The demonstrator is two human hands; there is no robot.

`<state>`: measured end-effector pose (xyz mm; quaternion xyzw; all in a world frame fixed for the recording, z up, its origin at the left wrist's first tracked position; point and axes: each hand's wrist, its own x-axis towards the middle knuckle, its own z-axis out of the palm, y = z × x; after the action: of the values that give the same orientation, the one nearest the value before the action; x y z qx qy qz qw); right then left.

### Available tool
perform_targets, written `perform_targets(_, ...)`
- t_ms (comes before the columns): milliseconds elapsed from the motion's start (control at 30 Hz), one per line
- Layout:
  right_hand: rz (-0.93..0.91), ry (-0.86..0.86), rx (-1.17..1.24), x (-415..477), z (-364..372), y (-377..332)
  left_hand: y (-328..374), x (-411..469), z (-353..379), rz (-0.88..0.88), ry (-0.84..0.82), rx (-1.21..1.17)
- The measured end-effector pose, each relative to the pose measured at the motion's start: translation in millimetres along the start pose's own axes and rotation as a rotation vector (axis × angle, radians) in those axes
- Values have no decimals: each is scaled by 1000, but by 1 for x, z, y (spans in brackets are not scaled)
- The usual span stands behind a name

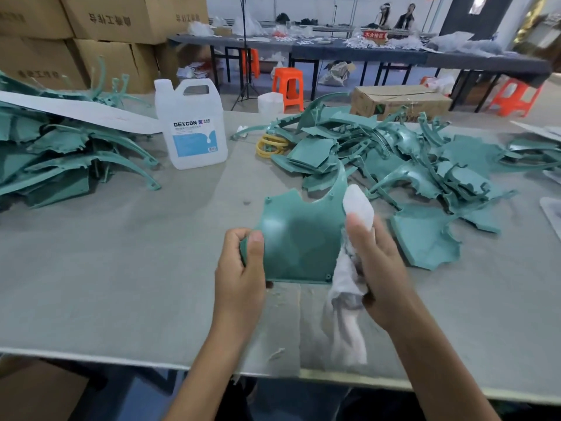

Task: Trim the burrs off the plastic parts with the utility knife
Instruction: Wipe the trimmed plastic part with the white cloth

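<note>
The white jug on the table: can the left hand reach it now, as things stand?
Probably not at once. The left hand is closed on the green plastic part, so it must let go first. The bare table between it and the white jug leaves the way free.

2 bare forearms in view, no sleeves, gloves, rings or watch visible. Left hand (239, 268) and right hand (379, 268) uncovered; short, unpainted fingernails. Dark clothing at lower edge, indistinct.
</note>
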<state>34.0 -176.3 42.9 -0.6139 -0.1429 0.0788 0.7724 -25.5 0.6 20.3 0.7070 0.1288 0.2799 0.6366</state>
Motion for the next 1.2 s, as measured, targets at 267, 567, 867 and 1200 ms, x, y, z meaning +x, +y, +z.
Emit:
perform_targets(267,-202,43,-187,0,37,9,15,-15,41,-199,-495,-285)
perform_targets(567,-267,293,-771,20,22,58,-15,-23,41,-319,-520,-550)
perform_targets(867,-348,153,-663,9,47,51,-13,-14,51,-490,-298,-585)
perform_targets(1200,-632,720,-14,78,40,-84,-14,-2,45,-681,-443,-590)
